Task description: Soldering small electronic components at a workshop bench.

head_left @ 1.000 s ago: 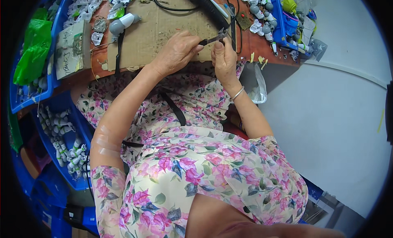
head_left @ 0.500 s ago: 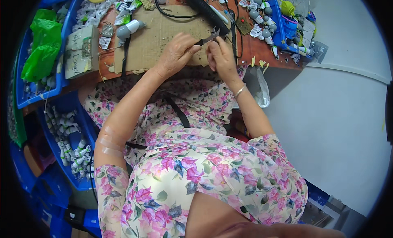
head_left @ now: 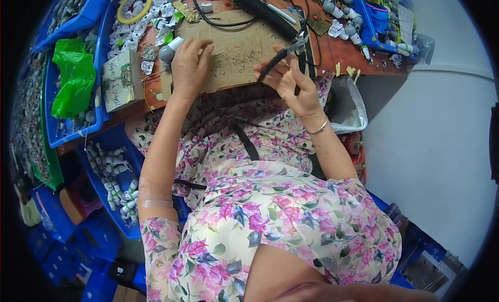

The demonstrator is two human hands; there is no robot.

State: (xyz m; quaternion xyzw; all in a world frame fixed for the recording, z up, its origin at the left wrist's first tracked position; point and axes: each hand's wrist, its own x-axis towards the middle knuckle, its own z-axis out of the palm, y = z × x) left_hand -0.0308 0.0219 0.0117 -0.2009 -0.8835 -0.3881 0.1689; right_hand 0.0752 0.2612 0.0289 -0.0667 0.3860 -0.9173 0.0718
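My right hand [head_left: 297, 89], palm turned up and fingers bent, holds a pair of cutting pliers [head_left: 274, 64] with black handles; their metal jaws point away to the upper right. Over at the left side of the cardboard, my left hand [head_left: 190, 68] is palm down beside a grey and white bulb-shaped part [head_left: 167, 52], covering some of it. Its thumb and forefinger tips are apart, while the other fingertips are hidden. The cardboard sheet [head_left: 234, 68] between the hands bears scattered dark scraps and bits of wire.
A thick black rod-shaped tool [head_left: 262, 14] with a cable lies behind the cardboard. Clear plastic pieces and a yellow ring [head_left: 134, 7] sit at the far left, near a pale box [head_left: 122, 79]. Blue trays [head_left: 99, 120] of parts flank the table; a plastic-lined bin [head_left: 358, 112] stands below its right edge.
My hands, close together at the pliers before, have parted. The left has gone left to the bulb-shaped part; the right has turned palm up with the pliers. The whole view has shifted slightly.
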